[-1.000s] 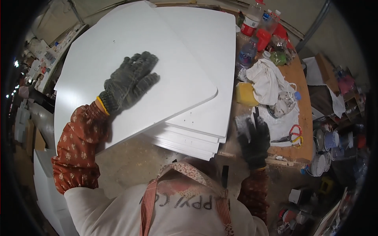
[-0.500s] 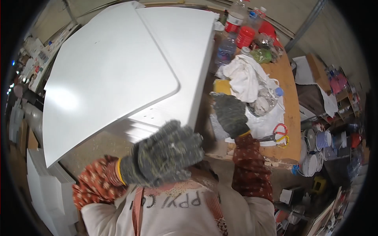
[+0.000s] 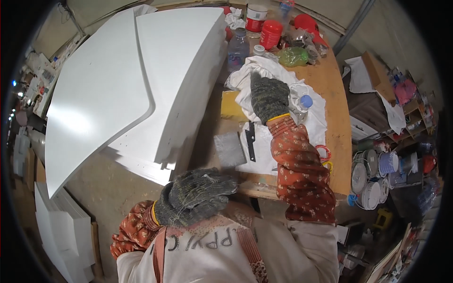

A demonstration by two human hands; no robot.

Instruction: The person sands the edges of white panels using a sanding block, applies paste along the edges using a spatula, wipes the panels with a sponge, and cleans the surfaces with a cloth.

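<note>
My right hand (image 3: 270,98), in a dark grey-green knitted glove, is on a crumpled white cloth (image 3: 245,78), its fingers bent into the folds, which partly hide the fingertips. Just right of it lies a clear bottle with a blue cap (image 3: 306,101). My left hand (image 3: 196,197), gloved the same way, hovers before my body, fingers loosely stretched to the right with nothing visible in them. Beyond it stand large white glossy panels (image 3: 99,89), stacked on the table. Near my right wrist are a yellow pad (image 3: 232,105), a grey pad (image 3: 230,149) and a black flat strip (image 3: 250,141).
At the back of the wooden table (image 3: 337,118) are a clear bottle (image 3: 238,51), a red container (image 3: 271,35) and a green crumpled plastic bottle (image 3: 293,56). Red-and-yellow-handled scissors (image 3: 323,153) lie by my right sleeve. Buckets (image 3: 371,195) stand at the right, more white panels (image 3: 66,231) at the left.
My right hand has moved up from the pads onto the white cloth, uncovering the grey pad and black strip. My left hand has drawn back slightly, its fingers closer together. The view has shifted.
</note>
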